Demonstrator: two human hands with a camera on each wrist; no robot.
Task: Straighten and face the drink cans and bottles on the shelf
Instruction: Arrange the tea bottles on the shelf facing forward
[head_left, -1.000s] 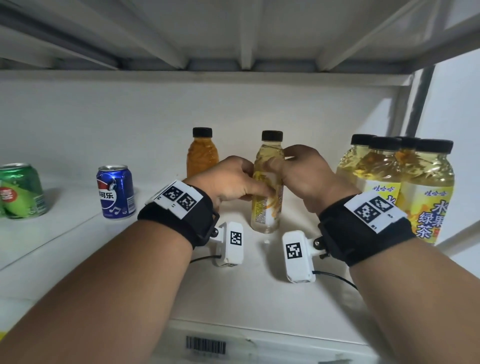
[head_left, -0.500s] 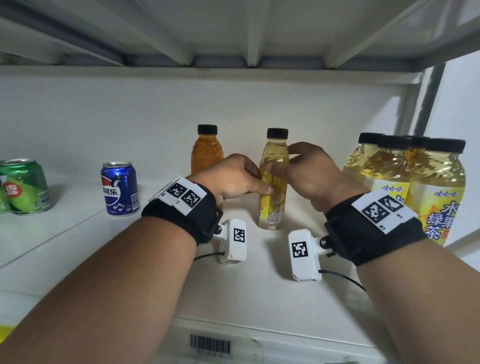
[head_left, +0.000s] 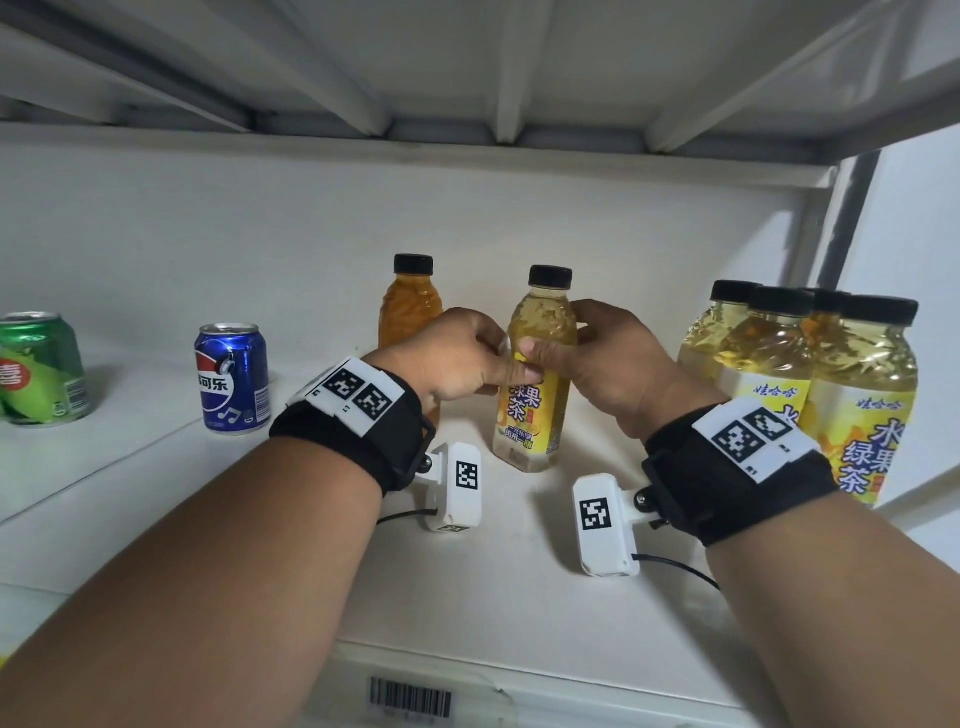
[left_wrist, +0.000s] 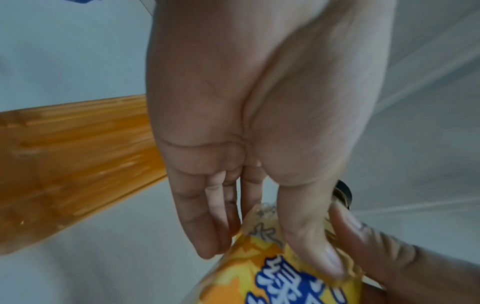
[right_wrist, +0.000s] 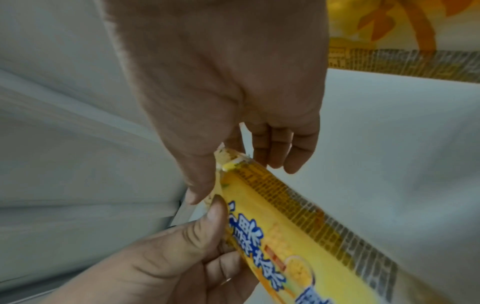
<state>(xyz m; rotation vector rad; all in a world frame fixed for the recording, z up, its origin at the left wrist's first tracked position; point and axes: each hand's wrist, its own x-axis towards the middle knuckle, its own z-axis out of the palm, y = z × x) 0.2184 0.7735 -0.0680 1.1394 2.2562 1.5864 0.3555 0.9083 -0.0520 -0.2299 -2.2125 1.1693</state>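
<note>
Gripping one clear plastic bottle of pale yellow tea (head_left: 535, 374) from both sides, the left hand (head_left: 457, 358) and the right hand (head_left: 602, 358) are meeting at its upper body in the centre of the head frame. Both thumbs are pressing the yellow label's front while the fingers are curling around the back, so each hand is closed on this bottle. It is standing upright on the white shelf board (head_left: 291, 530), black cap up, blue lettering facing forward. In the left wrist view the left hand (left_wrist: 249, 131) is showing its thumb on the label of the bottle (left_wrist: 280, 275); in the right wrist view the right hand (right_wrist: 228, 86) is pinching the same bottle (right_wrist: 285, 226) near the label's top edge.

One darker orange drink bottle with a black cap (head_left: 410, 306) is standing just behind the left hand. Four large yellow-labelled tea bottles (head_left: 852, 395) are clustering at the right edge of the frame; whether more are hiding behind them cannot be told. Two cans are sitting at the left: one blue cola can (head_left: 232, 379), upright, and one green can (head_left: 39, 369), at the far left edge.
</note>
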